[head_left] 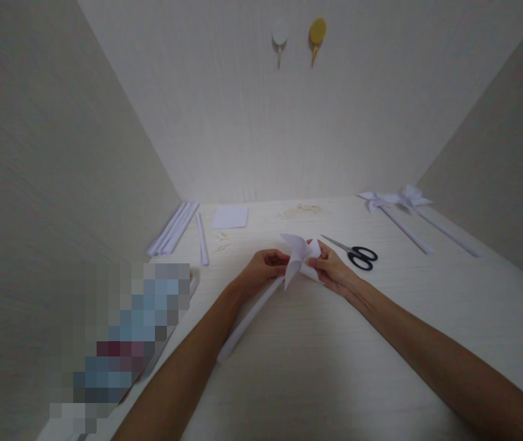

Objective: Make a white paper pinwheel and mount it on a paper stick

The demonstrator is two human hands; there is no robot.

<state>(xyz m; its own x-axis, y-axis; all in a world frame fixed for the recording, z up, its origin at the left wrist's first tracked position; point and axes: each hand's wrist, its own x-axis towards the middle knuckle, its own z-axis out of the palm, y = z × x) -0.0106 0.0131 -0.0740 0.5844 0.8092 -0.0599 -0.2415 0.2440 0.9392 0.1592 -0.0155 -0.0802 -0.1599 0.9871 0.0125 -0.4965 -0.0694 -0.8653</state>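
Note:
A white paper pinwheel [294, 260] with curled blades is between my two hands, over the middle of the table. From its hub a rolled paper stick [252, 317] slants down to the left, beneath my left hand. My left hand [266, 266] is closed, its fingers pinching near the hub from the left. On the other side my right hand [330, 268] is closed on a blade, thumb toward the centre. Just beyond my right hand lies a pair of scissors [357, 254] with black handles. What exactly the left fingertips grip is partly hidden by the blades.
Two paper pinwheels [411, 197] on sticks lie at the back right. Rolled paper sticks [174, 229], a single stick [202, 239] and a square paper sheet [230, 217] lie at the back left. Small toothpick-like pieces [305, 211] are scattered nearby. A pixelated object [137, 331] sits left.

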